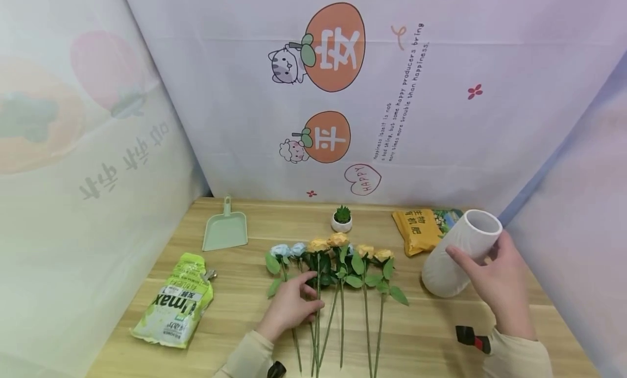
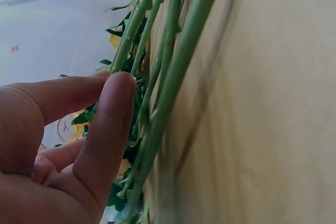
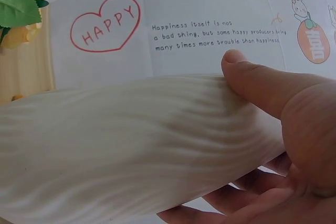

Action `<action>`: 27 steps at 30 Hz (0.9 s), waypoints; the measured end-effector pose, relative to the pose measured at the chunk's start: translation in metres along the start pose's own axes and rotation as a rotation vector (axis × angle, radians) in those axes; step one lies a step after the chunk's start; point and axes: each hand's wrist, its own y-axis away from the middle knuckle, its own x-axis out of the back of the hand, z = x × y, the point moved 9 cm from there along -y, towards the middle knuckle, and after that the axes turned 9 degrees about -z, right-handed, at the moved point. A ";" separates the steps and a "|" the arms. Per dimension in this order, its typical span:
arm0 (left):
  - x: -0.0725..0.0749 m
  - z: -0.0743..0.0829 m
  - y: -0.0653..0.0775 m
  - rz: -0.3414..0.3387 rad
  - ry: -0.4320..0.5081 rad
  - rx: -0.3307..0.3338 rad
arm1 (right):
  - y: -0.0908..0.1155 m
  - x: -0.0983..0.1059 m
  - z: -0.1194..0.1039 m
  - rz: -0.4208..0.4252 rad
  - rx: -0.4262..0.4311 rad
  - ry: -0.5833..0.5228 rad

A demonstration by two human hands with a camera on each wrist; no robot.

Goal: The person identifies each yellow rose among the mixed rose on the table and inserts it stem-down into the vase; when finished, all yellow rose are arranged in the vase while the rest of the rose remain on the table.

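Observation:
In the head view my right hand point(image 1: 504, 285) grips a white vase point(image 1: 446, 264) near its rim, thumb on the near side and fingers round the other. The vase tilts, its mouth leaning up and right; wavy ridges cover the vase wall point(image 3: 115, 145) in the right wrist view. A row of artificial roses lies on the table, with yellow blooms point(image 1: 338, 240) and light blue blooms point(image 1: 280, 251). Among their stems, my left hand point(image 1: 291, 302) pinches a green stem point(image 2: 128, 40) between thumb and finger. Other stems point(image 2: 178, 66) run close beside the fingertips.
A small potted succulent point(image 1: 342, 219) stands behind the roses. A yellow packet point(image 1: 418, 231) lies behind the vase. At the left are a green dustpan point(image 1: 225, 231) and a lime-green bag point(image 1: 173, 307) with a metal clip point(image 1: 210, 274). Printed cloth walls point(image 1: 235, 122) enclose the wooden table point(image 1: 245, 291).

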 end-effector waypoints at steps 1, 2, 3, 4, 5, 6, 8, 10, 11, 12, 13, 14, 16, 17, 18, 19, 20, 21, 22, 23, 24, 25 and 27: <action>-0.001 -0.002 0.000 -0.005 0.032 0.006 | 0.000 0.000 0.000 0.002 0.005 -0.002; -0.002 -0.002 0.000 -0.007 0.049 0.007 | 0.000 0.000 0.000 0.004 0.009 -0.003; -0.003 -0.003 0.000 -0.009 0.058 0.008 | 0.000 0.001 0.000 0.007 0.013 -0.004; -0.003 -0.003 0.000 -0.010 0.065 0.007 | 0.000 0.001 0.000 0.009 0.016 -0.005; -0.003 -0.003 0.000 -0.012 0.073 0.005 | 0.001 0.001 0.000 0.011 0.018 -0.005; -0.003 -0.003 0.000 -0.015 0.080 0.004 | 0.001 0.001 0.001 0.012 0.019 -0.003; -0.002 -0.002 0.001 -0.022 0.100 0.000 | 0.001 0.001 0.001 0.015 0.021 0.002; 0.000 0.000 0.002 -0.026 0.123 -0.009 | 0.001 0.001 0.001 0.016 0.024 0.010; 0.002 0.002 0.002 -0.025 0.133 -0.018 | 0.001 0.001 0.001 0.016 0.025 0.014; 0.004 0.005 0.002 -0.022 0.140 -0.028 | 0.001 0.001 0.000 0.017 0.026 0.018; 0.006 0.008 0.002 -0.018 0.148 -0.040 | 0.001 0.001 0.000 0.019 0.029 0.020; 0.009 0.012 0.002 -0.013 0.157 -0.055 | 0.000 0.001 0.000 0.020 0.032 0.020; 0.015 0.021 0.001 -0.006 0.187 -0.081 | 0.000 0.001 -0.001 0.023 0.038 0.023; 0.018 0.026 0.000 -0.003 0.202 -0.093 | 0.000 0.002 -0.002 0.025 0.042 0.025; 0.022 0.031 0.000 -0.002 0.218 -0.103 | 0.000 0.002 -0.002 0.027 0.047 0.028; 0.024 0.037 -0.002 -0.002 0.233 -0.117 | 0.001 0.003 -0.003 0.029 0.050 0.029; 0.027 0.043 -0.003 -0.002 0.251 -0.130 | 0.001 0.003 -0.003 0.030 0.055 0.032; 0.030 0.050 -0.005 -0.002 0.260 -0.142 | 0.001 0.004 -0.004 0.030 0.057 0.037; 0.033 0.057 -0.007 -0.002 0.261 -0.155 | 0.001 0.004 -0.004 0.029 0.060 0.041; 0.037 0.065 -0.008 0.001 0.259 -0.170 | 0.001 0.004 -0.005 0.028 0.064 0.044; 0.040 0.073 -0.010 0.004 0.255 -0.184 | 0.001 0.004 -0.005 0.026 0.066 0.047; 0.043 0.082 -0.013 0.007 0.253 -0.200 | 0.001 0.004 -0.005 0.024 0.068 0.051; 0.049 0.101 -0.018 0.015 0.239 -0.231 | 0.001 0.004 -0.005 0.022 0.072 0.055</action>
